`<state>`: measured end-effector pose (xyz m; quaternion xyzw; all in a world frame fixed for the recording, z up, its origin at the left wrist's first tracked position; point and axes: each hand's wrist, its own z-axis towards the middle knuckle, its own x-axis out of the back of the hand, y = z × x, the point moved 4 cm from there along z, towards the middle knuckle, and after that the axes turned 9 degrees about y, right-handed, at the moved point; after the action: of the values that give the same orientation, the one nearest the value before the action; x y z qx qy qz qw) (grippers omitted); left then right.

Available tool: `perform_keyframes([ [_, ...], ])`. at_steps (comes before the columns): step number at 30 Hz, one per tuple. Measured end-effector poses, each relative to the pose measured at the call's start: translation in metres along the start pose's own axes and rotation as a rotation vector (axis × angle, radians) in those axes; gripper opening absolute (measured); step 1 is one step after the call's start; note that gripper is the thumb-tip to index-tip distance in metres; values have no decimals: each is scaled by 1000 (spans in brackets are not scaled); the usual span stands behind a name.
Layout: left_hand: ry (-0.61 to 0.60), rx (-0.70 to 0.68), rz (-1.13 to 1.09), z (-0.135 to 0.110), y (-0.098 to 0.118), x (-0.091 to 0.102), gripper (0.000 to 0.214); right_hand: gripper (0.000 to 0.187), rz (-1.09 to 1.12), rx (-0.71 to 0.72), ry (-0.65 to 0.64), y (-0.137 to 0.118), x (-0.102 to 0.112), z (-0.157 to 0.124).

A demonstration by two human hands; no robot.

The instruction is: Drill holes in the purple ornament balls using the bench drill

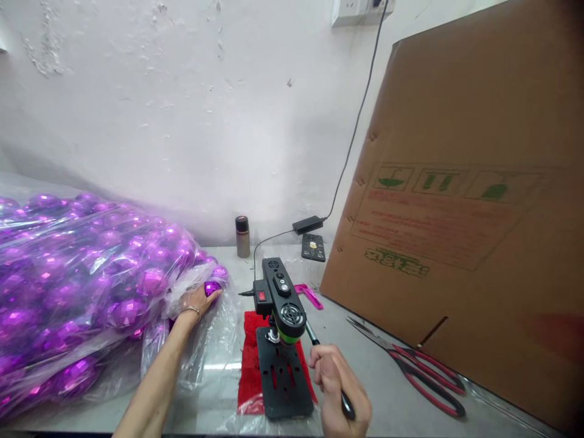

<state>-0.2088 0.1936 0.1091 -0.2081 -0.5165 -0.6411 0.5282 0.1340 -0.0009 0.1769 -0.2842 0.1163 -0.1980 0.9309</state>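
My left hand (199,302) reaches to the mouth of a clear plastic bag (180,283). Its thumb and fingers close on a shiny, faceted purple ball (212,288), and the fingertips are partly hidden. My right hand (340,386) is wrapped round the black handle of a tool with a thin metal shaft (311,331); its tip is hidden behind the machine. Between my hands stands a small black machine (283,292) with round vents and a red switch. It is mounted on a slotted black base plate (285,389), which rests on a red cloth (250,365).
Many purple balls (128,313) fill the bag at left. Red-handled scissors (410,359) lie at right before a large cardboard box (456,201). Toward the wall are a dark-capped bottle (243,237), a power adapter (308,224), a phone-like black object (313,247) and a pink piece (310,295).
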Motion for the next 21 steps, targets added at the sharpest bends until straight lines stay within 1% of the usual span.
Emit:
perform_keyframes([
  [3,-18,109,-226,-4,10,3,59,32,-3,-5,-11,1,1,-2],
  [5,-14,166,-403,-13,17,8,71,32,2,0,-24,0,0,0],
  [7,-14,237,-593,-29,23,13,86,33,14,4,-20,-5,-1,4],
  [9,-35,329,-779,-52,28,15,90,34,17,-6,-9,-11,-2,13],
  [12,-88,463,-982,-93,35,13,78,37,-7,-40,9,-22,-6,29],
  [13,-112,532,-1056,-107,37,11,74,39,-18,-53,8,-25,-7,34],
  [16,-209,792,-1347,-147,49,1,59,42,-37,-77,0,-31,-11,45],
  [17,-234,863,-1431,-158,55,-3,53,43,-39,-79,-3,-32,-11,47],
  [18,-252,899,-1485,-167,60,-7,50,44,-42,-79,-5,-33,-11,48],
  [19,-264,892,-1497,-175,65,-12,50,45,-47,-80,-6,-33,-11,48],
  [20,-271,851,-1475,-182,68,-16,53,45,-52,-80,-9,-33,-11,48],
  [21,-260,764,-1408,-188,71,-20,59,45,-58,-82,-13,-33,-11,47],
])
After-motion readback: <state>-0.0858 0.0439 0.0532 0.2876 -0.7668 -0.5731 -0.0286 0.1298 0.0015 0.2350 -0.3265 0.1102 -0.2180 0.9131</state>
